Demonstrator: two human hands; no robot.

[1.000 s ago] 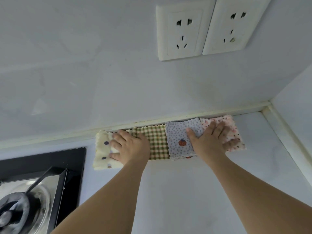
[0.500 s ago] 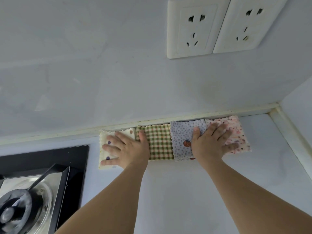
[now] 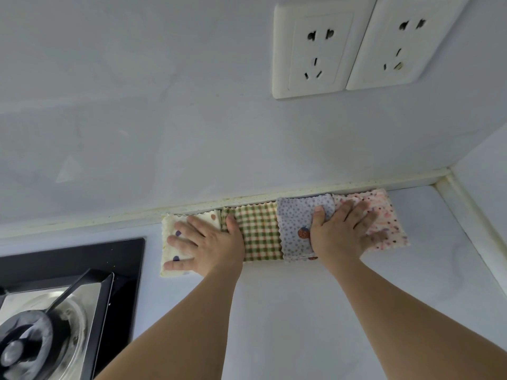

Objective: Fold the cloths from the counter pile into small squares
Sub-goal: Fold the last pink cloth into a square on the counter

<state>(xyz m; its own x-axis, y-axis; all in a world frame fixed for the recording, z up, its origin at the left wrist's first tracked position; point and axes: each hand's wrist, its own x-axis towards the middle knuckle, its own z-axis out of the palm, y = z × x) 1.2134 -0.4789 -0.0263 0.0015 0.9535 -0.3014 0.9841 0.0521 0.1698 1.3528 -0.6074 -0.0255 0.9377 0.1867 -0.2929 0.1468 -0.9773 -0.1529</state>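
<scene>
Four folded squares ranged along the counter's (image 3: 301, 311) back edge: cream dotted cloth (image 3: 171, 234) now flattened under left hand (image 3: 208, 248), fingers straight (earlier curled); right hand (image 3: 340, 237) flat across lilac cloth (image 3: 296, 226) and pink cloth (image 3: 389, 223); folding judged complete.

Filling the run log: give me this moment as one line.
stage: pressing folded squares flat | left hand: flat on cream dotted cloth | right hand: flat across lilac cloth and pink cloth | green check cloth: between
</scene>
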